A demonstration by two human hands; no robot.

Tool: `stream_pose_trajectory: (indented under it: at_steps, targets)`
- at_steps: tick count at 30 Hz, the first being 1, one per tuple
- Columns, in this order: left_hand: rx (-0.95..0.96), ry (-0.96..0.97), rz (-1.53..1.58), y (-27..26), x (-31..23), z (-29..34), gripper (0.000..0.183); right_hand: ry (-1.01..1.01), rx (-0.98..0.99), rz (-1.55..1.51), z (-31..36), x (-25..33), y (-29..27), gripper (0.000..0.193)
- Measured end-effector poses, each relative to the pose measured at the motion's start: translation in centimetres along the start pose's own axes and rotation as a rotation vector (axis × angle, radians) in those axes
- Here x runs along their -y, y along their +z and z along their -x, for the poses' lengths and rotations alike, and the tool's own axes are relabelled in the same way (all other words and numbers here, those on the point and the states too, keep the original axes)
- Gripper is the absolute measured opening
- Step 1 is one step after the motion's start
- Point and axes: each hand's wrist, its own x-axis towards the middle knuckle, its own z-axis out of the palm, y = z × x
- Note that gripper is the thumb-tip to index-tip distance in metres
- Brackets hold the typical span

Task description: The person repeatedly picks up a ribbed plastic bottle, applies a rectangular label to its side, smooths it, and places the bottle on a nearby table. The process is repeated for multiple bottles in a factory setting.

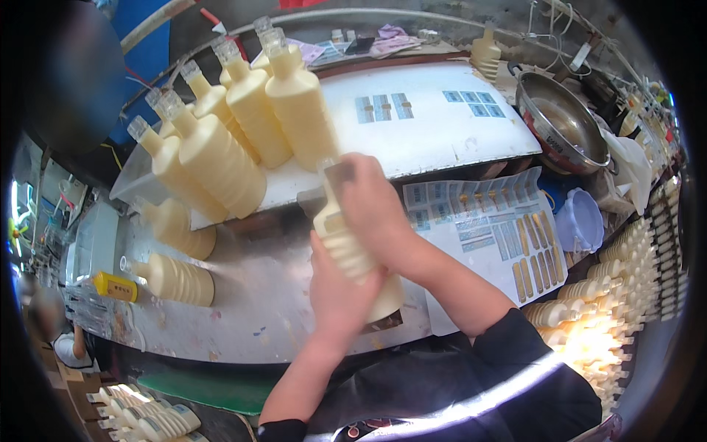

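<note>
A cream-coloured ribbed plastic bottle [340, 237] with a clear cap is held over the metal worktop [250, 295] by both hands. My left hand [340, 295] grips its lower half from below. My right hand [372, 206] wraps over its upper half near the neck. Behind them, several upright bottles of the same kind [250, 110] stand on a white board [434, 118].
Two cream bottles [177, 278] lie on the worktop at left beside a small yellow object [114, 286]. Label sheets [486, 221] lie to the right. A steel bowl [563, 121] sits far right, a blue lid [582, 219] below it. Rows of bottles [611, 295] fill the right side.
</note>
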Motion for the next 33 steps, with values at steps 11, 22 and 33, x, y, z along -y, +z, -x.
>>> stream_pose_trajectory:
  at_steps: [11, 22, 33]
  targets:
    - [0.167, 0.016, -0.005, -0.6, 0.9, -0.1, 0.057, -0.37, -0.014, 0.473, 0.1, 3.0, 5.9, 0.01]
    - [0.073, 0.152, 0.059, -0.6, 3.3, -0.6, 0.111, 0.038, -0.077, 0.037, 0.3, -4.1, -0.6, 0.038]
    - [0.081, -0.011, 0.455, -0.3, 4.9, 1.2, 0.104, 0.268, -0.016, -0.08, -6.6, -7.9, -8.2, 0.026]
